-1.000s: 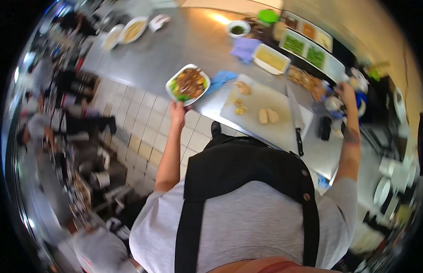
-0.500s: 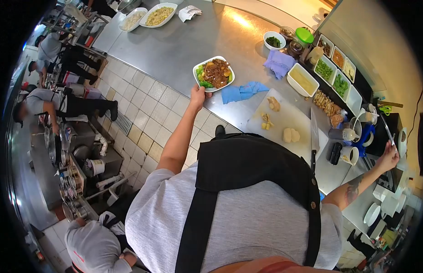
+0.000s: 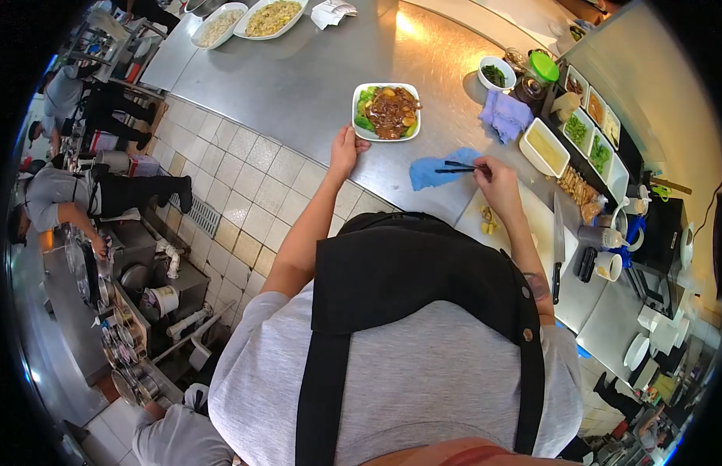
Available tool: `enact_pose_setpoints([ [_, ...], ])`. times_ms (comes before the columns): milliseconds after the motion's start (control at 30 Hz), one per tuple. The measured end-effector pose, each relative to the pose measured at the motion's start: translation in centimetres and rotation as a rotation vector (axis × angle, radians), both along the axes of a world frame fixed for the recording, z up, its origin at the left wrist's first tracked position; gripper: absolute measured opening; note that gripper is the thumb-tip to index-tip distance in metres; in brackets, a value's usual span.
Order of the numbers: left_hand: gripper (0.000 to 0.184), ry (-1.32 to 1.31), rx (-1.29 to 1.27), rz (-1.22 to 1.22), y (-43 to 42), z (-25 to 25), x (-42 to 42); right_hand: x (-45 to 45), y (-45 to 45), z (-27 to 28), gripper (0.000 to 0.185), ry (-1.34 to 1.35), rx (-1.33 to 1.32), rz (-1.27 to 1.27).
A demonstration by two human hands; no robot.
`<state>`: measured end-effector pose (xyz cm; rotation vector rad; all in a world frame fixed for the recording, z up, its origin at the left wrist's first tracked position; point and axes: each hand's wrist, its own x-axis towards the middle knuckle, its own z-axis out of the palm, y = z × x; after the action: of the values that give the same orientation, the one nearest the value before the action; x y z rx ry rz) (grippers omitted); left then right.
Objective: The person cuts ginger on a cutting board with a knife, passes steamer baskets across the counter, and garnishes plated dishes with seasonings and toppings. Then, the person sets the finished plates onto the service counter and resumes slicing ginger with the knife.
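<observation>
A white square bowl [image 3: 362,133] of brown sauced food with green vegetables sits at the steel counter's near edge. My left hand [image 3: 348,147] touches the bowl's lower left corner, fingers partly under the rim. In my right hand [image 3: 494,175] is a pair of dark tongs or tweezers [image 3: 459,166], its tips pointing left over a blue cloth [image 3: 429,175]. Under my right forearm lies a white cutting board [image 3: 471,220] with yellowish pieces [image 3: 489,220] on it.
A knife [image 3: 559,241] lies right of my forearm. Beyond are a purple cloth [image 3: 506,116], a tub of pale yellow contents [image 3: 545,147] and trays of greens [image 3: 600,154]. Two food dishes [image 3: 274,19] stand far left. Several co-workers [image 3: 62,193] are at the left.
My right hand has swung from the far right containers to above the blue cloth, now with the dark tool. The bowl and my left hand sit farther onto the counter.
</observation>
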<state>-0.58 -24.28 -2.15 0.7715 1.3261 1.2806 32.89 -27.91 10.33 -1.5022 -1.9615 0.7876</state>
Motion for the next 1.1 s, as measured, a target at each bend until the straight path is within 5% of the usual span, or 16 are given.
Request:
enact_pose_setpoints([
  [200,0.037,0.034,0.083,0.035,-0.6,-0.2,0.5,-2.3,2.0,2.8,0.020,-0.603,-0.110,0.243],
  [400,0.036,0.073,0.086,0.077,-0.6,-0.2,0.7,-5.2,7.3,6.0,0.017,-0.413,0.287,0.141],
  [533,0.035,0.036,0.093,0.081,-0.5,-0.4,0.5,-7.6,9.9,2.9,0.015,-0.402,0.359,0.188],
  [733,0.034,0.060,0.077,0.102,-0.7,-0.4,0.6,-8.5,11.7,0.3,0.012,-0.485,0.379,0.216],
  [933,0.033,0.102,0.054,0.110,-0.7,0.6,0.6,-8.3,10.8,5.3,0.012,-0.270,0.347,0.192],
  [1100,0.033,0.108,0.054,0.105,-0.6,0.4,0.8,-10.6,10.6,3.7,0.016,-0.210,0.351,0.267],
])
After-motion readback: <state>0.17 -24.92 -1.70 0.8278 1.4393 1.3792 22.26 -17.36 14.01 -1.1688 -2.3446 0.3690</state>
